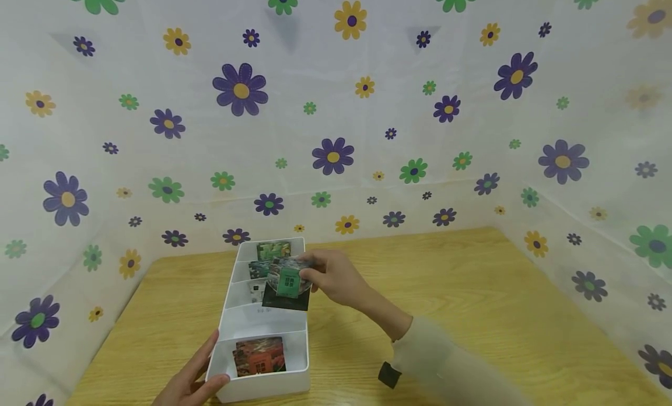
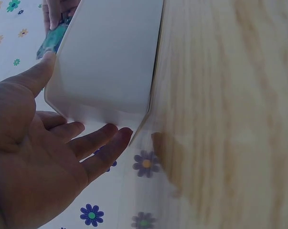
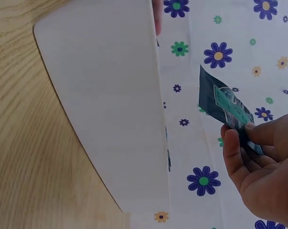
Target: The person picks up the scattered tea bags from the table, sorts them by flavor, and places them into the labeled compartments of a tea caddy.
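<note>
My right hand (image 1: pixel 336 277) pinches a flat dark sachet (image 3: pixel 227 107) with a green label between thumb and fingers. It holds the sachet above the middle compartments of a long white divided box (image 1: pixel 262 322), tilted and covering part of them. My left hand (image 1: pixel 191 374) holds the box's near left corner, thumb at the rim and fingers along the outer wall. Red sachets (image 1: pixel 259 356) lie in the nearest compartment. Green-yellow sachets (image 1: pixel 273 250) stand in the farthest one, and a teal-patterned sachet (image 1: pixel 257 270) shows in the one before it, partly hidden.
The box stands on a light wood-grain table (image 1: pixel 420 289), left of its middle. A white flower-printed cloth (image 1: pixel 294 132) hangs behind and at both sides. A small black tab (image 1: pixel 389 375) sticks out by the right sleeve (image 1: pixel 446 359).
</note>
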A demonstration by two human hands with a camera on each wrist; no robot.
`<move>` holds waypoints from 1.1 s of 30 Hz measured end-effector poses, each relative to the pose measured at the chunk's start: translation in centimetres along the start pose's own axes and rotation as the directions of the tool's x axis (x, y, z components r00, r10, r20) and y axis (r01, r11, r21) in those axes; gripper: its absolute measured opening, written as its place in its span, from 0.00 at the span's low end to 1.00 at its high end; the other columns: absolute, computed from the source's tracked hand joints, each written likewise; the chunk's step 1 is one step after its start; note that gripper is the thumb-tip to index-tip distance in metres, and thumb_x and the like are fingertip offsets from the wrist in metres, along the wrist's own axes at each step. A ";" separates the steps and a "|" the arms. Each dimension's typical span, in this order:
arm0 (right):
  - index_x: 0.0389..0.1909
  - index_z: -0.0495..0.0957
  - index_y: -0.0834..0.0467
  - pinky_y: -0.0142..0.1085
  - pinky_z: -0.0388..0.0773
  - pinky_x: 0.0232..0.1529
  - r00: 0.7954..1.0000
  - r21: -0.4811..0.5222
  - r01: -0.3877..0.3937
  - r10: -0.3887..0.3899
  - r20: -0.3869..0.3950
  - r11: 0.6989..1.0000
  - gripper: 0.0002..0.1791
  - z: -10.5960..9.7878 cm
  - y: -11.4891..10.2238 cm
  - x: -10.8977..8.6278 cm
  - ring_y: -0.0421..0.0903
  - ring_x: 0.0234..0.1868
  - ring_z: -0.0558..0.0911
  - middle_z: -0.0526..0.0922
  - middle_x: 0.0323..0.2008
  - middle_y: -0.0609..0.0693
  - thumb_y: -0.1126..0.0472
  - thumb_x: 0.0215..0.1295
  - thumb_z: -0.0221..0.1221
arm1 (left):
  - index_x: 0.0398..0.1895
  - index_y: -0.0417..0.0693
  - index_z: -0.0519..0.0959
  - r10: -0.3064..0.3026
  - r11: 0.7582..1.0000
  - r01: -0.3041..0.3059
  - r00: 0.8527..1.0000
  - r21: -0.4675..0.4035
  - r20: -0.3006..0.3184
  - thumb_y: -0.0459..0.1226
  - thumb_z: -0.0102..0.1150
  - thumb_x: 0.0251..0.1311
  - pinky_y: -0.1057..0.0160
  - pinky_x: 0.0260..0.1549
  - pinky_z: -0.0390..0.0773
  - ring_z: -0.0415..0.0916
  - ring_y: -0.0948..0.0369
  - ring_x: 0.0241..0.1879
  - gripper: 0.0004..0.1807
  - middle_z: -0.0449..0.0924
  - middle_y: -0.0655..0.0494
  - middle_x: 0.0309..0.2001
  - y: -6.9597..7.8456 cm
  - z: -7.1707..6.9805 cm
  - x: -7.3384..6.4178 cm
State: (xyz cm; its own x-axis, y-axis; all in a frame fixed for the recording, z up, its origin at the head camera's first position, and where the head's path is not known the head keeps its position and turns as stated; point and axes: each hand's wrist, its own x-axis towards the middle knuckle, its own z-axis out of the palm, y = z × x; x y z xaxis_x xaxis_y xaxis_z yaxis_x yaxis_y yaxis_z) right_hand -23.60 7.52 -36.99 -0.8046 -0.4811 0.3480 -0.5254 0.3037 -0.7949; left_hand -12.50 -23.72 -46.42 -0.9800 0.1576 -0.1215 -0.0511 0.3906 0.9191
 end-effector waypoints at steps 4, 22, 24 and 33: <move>0.60 0.80 0.68 0.29 0.79 0.25 1.000 -0.016 0.001 -0.001 0.022 1.000 0.16 1.7 0.5 0.4 0.52 0.28 0.86 0.88 0.39 0.57 0.71 0.74 0.59 | 0.84 0.42 0.47 -0.014 1.000 0.014 1.000 0.008 0.002 0.37 0.65 0.70 0.41 0.49 0.84 0.57 0.27 0.71 0.47 0.48 0.28 0.79 0.1 0.0 0.1; 0.55 0.84 0.61 0.24 0.79 0.26 0.980 -0.171 -0.014 0.047 0.192 0.985 0.13 5.5 1.5 0.1 0.30 0.25 0.79 0.88 0.42 0.50 0.69 0.73 0.62 | 0.84 0.42 0.47 -0.031 1.000 0.031 0.999 0.001 -0.010 0.37 0.65 0.69 0.41 0.47 0.85 0.57 0.27 0.71 0.48 0.48 0.28 0.78 0.0 0.1 0.2; 0.55 0.84 0.61 0.23 0.77 0.26 0.979 -0.213 0.002 0.042 0.202 0.977 0.13 5.8 1.5 0.1 0.29 0.24 0.77 0.89 0.42 0.49 0.68 0.72 0.63 | 0.84 0.42 0.47 -0.026 1.000 0.026 1.000 0.003 -0.017 0.37 0.65 0.69 0.42 0.47 0.85 0.57 0.27 0.71 0.48 0.48 0.28 0.78 0.0 0.2 0.1; 0.54 0.86 0.60 0.21 0.67 0.22 0.969 -0.375 0.104 -0.009 0.246 0.921 0.12 6.7 1.4 0.1 0.30 0.18 0.68 0.89 0.44 0.47 0.68 0.73 0.62 | 0.84 0.42 0.47 -0.027 1.000 0.027 0.999 0.006 -0.019 0.37 0.65 0.69 0.42 0.47 0.85 0.57 0.27 0.71 0.48 0.48 0.28 0.78 0.0 0.2 0.1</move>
State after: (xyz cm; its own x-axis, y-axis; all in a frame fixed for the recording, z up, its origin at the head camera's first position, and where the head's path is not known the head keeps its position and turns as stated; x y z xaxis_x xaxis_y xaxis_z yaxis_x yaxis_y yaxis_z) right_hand -22.52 2.40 -41.43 -0.7067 -0.6716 0.2224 -0.6716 0.5379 -0.5095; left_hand -12.56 -23.53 -46.53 -0.9818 0.1295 -0.1392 -0.0767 0.3997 0.9134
